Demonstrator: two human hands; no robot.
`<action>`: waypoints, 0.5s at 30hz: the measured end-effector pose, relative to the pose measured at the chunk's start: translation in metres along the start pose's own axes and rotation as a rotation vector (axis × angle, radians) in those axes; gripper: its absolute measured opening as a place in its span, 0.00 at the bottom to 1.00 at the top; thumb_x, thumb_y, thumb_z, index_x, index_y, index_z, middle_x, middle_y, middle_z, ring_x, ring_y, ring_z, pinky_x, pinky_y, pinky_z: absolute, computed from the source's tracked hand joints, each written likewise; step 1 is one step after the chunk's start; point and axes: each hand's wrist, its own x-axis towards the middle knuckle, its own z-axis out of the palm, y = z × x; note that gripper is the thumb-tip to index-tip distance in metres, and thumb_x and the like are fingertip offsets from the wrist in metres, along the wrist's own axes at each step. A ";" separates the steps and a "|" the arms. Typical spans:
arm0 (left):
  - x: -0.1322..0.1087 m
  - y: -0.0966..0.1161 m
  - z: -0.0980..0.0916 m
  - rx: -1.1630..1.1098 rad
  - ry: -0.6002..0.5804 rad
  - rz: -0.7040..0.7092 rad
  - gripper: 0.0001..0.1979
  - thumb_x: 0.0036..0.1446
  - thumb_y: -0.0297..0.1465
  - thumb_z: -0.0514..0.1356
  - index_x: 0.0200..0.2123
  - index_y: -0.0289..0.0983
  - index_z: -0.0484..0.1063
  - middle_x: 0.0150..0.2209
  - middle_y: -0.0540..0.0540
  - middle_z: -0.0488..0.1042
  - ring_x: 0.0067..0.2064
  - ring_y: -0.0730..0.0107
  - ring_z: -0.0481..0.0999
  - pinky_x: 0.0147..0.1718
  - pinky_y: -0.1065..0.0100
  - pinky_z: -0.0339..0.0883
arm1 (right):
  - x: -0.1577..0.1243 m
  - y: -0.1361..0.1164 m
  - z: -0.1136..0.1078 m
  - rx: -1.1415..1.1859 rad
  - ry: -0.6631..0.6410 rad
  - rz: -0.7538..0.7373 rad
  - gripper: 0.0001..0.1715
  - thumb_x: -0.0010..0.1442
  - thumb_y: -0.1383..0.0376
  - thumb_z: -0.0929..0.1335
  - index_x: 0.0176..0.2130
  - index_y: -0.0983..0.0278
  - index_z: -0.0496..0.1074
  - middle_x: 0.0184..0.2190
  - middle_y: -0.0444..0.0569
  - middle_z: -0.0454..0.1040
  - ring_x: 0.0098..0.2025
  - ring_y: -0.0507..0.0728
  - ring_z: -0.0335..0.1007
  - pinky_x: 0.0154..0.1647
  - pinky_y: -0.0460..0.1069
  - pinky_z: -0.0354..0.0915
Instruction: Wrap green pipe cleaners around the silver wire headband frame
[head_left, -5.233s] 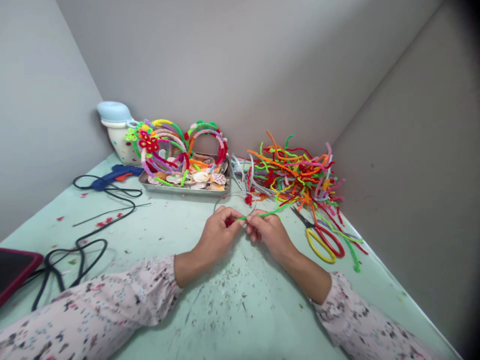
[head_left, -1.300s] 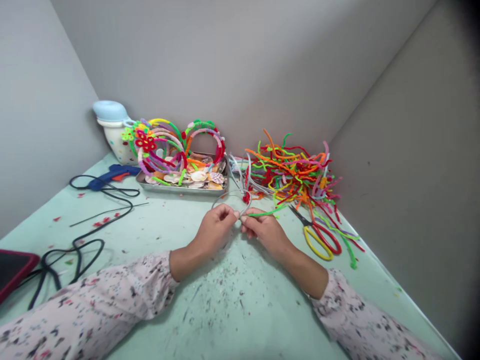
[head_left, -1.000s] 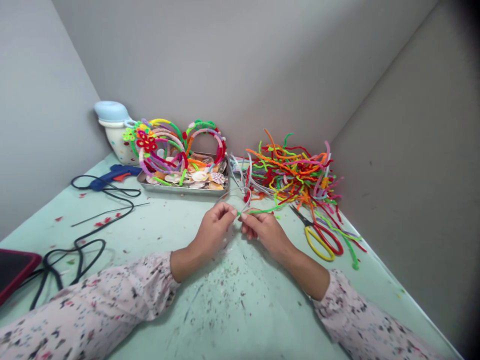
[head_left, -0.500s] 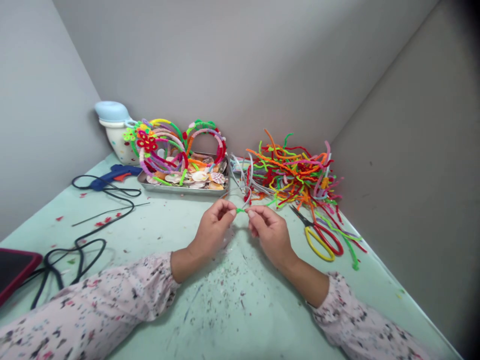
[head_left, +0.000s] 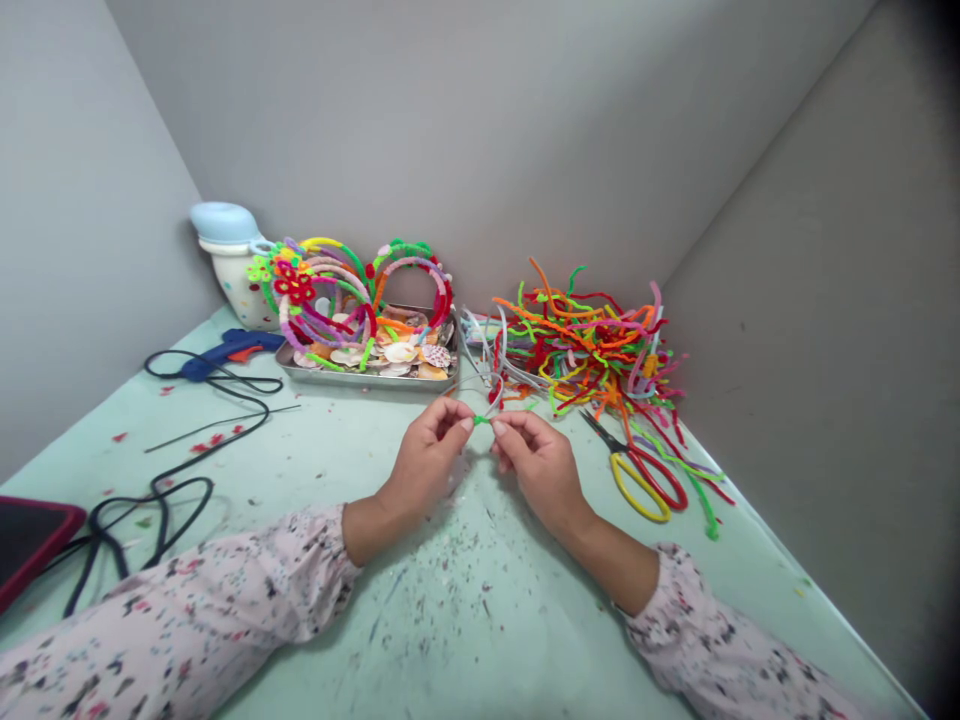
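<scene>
My left hand (head_left: pixel 427 462) and my right hand (head_left: pixel 538 466) meet over the green table, fingertips pinched together. Between them runs a green pipe cleaner (head_left: pixel 481 420) wound on a thin grey headband (head_left: pixel 491 395), whose arc rises just behind my fingers. A bit of red pipe cleaner sits on the band near its top. Both hands grip the band and the green strand. How much of the green strand lies inside my right hand is hidden.
A pile of coloured pipe cleaners (head_left: pixel 592 345) lies at the back right, scissors (head_left: pixel 637 475) beside it. A metal tray (head_left: pixel 360 375) holds shells and decorated headbands (head_left: pixel 337 290). A blue glue gun (head_left: pixel 225 350) with black cord (head_left: pixel 165 480), a white jar (head_left: pixel 229 255) and a red-edged tablet (head_left: pixel 30 540) lie left.
The loose green tail that stretched right toward the pile has shortened to a small stub between my fingertips. My right hand has turned and lifted slightly; my left hand has stayed put.
</scene>
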 end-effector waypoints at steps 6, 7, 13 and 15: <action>-0.001 0.001 0.000 0.001 -0.011 0.001 0.04 0.57 0.30 0.58 0.35 0.36 0.69 0.30 0.52 0.68 0.28 0.76 0.63 0.28 0.74 0.57 | 0.001 0.001 0.000 0.002 -0.021 0.015 0.11 0.57 0.59 0.67 0.37 0.64 0.72 0.23 0.42 0.72 0.20 0.49 0.65 0.23 0.44 0.63; -0.001 0.002 0.000 0.003 -0.012 0.002 0.04 0.57 0.30 0.58 0.35 0.36 0.69 0.30 0.52 0.68 0.28 0.76 0.63 0.28 0.73 0.57 | 0.001 0.001 0.000 0.000 -0.030 0.022 0.11 0.57 0.59 0.67 0.37 0.64 0.73 0.24 0.43 0.73 0.20 0.49 0.65 0.23 0.44 0.63; -0.001 0.001 -0.001 0.011 -0.002 0.000 0.04 0.56 0.31 0.58 0.34 0.36 0.69 0.29 0.52 0.68 0.28 0.75 0.64 0.28 0.73 0.58 | 0.000 0.002 0.001 0.003 -0.017 0.035 0.13 0.57 0.57 0.67 0.37 0.63 0.71 0.28 0.45 0.76 0.19 0.49 0.66 0.19 0.44 0.61; -0.001 0.001 -0.001 0.011 -0.002 -0.001 0.05 0.56 0.32 0.58 0.35 0.37 0.69 0.30 0.52 0.68 0.27 0.75 0.64 0.28 0.73 0.58 | -0.001 0.001 0.001 -0.010 0.001 0.021 0.12 0.58 0.57 0.67 0.35 0.63 0.71 0.27 0.45 0.75 0.19 0.49 0.65 0.20 0.44 0.61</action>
